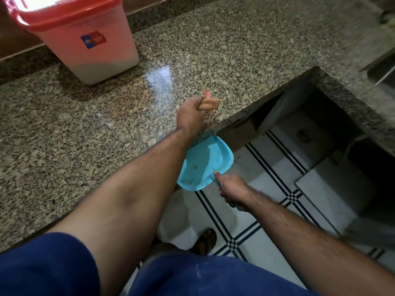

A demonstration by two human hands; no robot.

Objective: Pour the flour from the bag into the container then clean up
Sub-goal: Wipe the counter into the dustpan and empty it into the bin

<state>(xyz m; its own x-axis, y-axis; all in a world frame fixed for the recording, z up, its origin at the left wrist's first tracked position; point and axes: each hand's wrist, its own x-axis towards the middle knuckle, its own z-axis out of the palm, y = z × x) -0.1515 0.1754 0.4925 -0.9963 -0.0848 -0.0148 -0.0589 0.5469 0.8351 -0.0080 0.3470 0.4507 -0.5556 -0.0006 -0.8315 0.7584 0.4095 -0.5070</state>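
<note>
We see our left hand (193, 113) reaching out over the speckled granite counter (64, 129), close to its near edge where the counter steps back. The fingers (208, 103) are curled in toward the palm, and something small and dark seems to be pinched there, but we cannot tell what it is.

Our right hand (234, 192) is wrapped closed around the handle of a blue dustpan (204, 165). We hold the pan just below the counter's edge, its wide mouth tucked up against the edge right under our left wrist. A few dark specks lie in the pan.

The container (92, 45) stands at the far left of the counter, well apart from both hands. It is a translucent white tub with a red lid (64, 9) on top and a small blue and red label on its side. White flour shows through the wall in its lower part.

Below and to the right is a white tiled floor (245, 210) with dark stripes, and our sandalled foot (205, 241) stands on it. At the far right edge part of a metal sink (382, 73) shows.
</note>
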